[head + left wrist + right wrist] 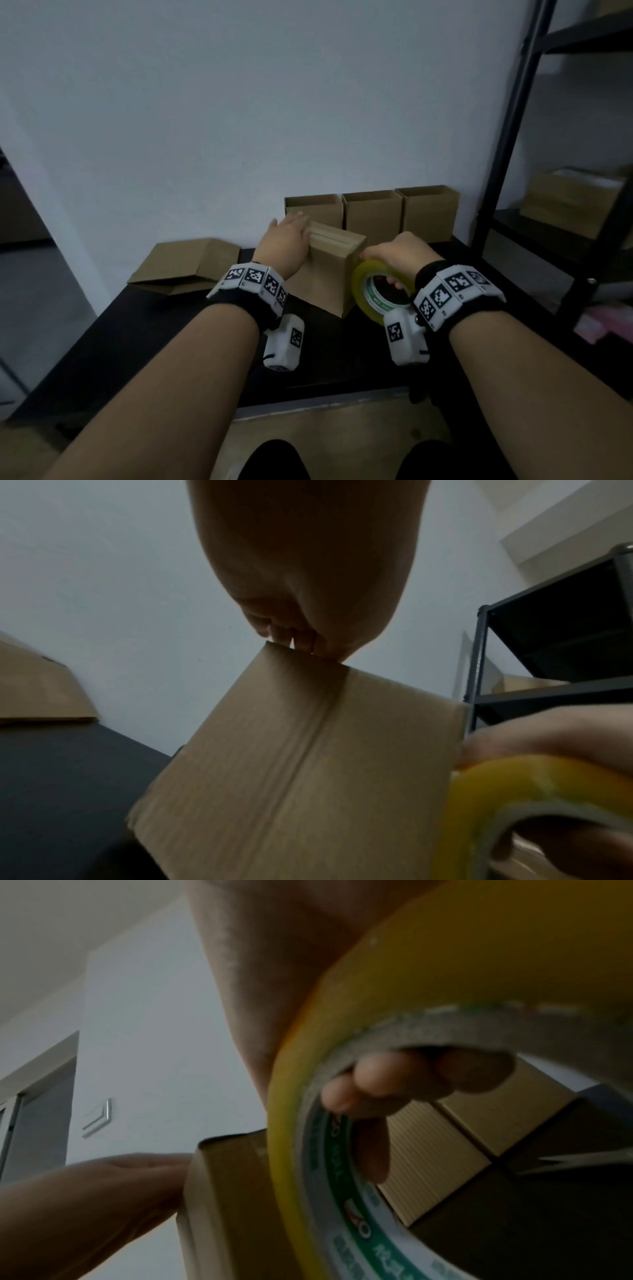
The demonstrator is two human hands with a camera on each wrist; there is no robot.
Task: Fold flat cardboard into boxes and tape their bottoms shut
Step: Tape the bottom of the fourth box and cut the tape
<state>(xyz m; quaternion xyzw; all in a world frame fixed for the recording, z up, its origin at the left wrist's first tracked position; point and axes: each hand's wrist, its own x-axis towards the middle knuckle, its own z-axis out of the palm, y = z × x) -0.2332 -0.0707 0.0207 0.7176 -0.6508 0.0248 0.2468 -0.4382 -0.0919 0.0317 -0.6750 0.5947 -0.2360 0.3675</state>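
The box [325,270] stands on the table [144,342] with its folded bottom flaps turned up. The left hand [286,240] lies flat along the box's left upper edge, fingers straight, pressing the flaps down. The right hand [399,255] grips the tape [380,291], fingers curled through its core, at the box's right upper corner.

The main risk is the flaps springing open: the left hand only presses, so if it lifts or slides before tape bridges the seam, the gap widens and the tape lands crooked. Pulling the roll sideways could also tip or drag the light box (nothing else braces it). Three finished boxes [373,212] stand just behind and could be knocked. Flat cardboard [185,265] waits at the left.
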